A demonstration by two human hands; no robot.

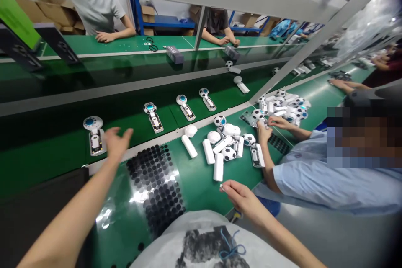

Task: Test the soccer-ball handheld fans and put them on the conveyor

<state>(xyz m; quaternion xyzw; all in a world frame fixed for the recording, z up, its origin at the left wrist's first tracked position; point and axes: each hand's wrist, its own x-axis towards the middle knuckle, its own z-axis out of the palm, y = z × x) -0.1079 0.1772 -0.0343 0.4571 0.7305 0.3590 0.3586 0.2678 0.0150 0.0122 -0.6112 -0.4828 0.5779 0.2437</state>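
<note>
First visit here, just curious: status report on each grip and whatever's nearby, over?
Left grip open, beside the leftmost white device; contact unclear. Right grip pinching a small white piece. Heap of white devices just beyond it.

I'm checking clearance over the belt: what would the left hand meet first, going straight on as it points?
Probably the grey strip beyond the green belt; the way there looks free, though the left hand hangs at an unclear height.

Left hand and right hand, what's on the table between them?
The head view shows black dots on clear film, then green tabletop, from left hand to right hand.
</note>
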